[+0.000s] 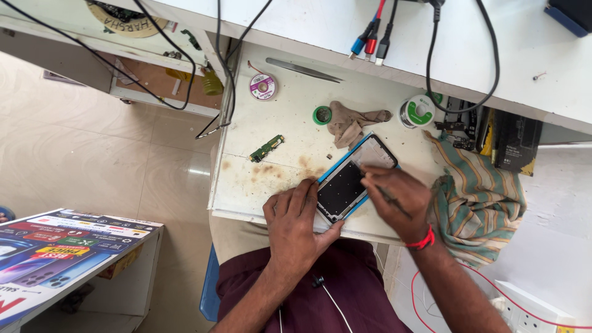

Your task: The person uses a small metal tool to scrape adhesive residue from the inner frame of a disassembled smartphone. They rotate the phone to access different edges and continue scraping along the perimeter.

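An opened phone body [354, 179] with a blue rim lies tilted on the stained white worktop [246, 185], its dark inside facing up. My left hand [296, 219] rests flat on the bench and steadies the phone's near left edge. My right hand [398, 200] holds a thin dark tool [387, 196] whose tip touches the phone's upper middle. A red band sits on my right wrist.
A small green circuit board [267, 148] lies left of the phone. Solder spools [263, 86] [420, 112], a green tape roll [322, 115], a crumpled brown cloth [351, 123] and tweezers [302, 70] lie farther back. A striped cloth [478, 197] hangs at the right. Cables [370, 37] dangle from the shelf.
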